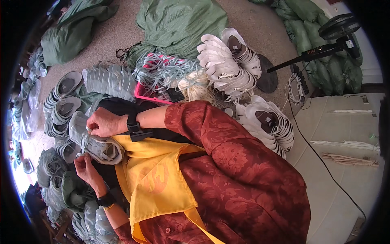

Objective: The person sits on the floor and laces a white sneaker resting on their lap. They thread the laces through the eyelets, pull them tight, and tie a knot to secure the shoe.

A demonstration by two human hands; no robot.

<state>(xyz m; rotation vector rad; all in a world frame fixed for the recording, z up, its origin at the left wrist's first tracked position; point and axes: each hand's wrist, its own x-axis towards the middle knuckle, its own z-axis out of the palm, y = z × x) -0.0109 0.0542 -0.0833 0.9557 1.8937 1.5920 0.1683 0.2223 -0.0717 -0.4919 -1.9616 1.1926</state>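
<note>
A pale grey-white lace-up shoe [101, 150] lies across my lap, its opening toward me. A light shoelace [84, 140] runs over its front. My right hand [106, 123] is above the shoe, fingers closed in a pinch on the lace. My left hand [87, 170] is beside the shoe's near side, thumb and finger pinched at the lace's other part. The exact lace ends are too small to make out. A yellow apron [158, 179] lies under the shoe.
Stacked grey shoes [61, 110] stand on the left. A pink basket [152, 99] holds tangled laces [162, 71]. White shoe stacks [231, 69] stand beyond my right arm. Green sacks [178, 28], a black fan [341, 40] and its cable [321, 162] are farther out.
</note>
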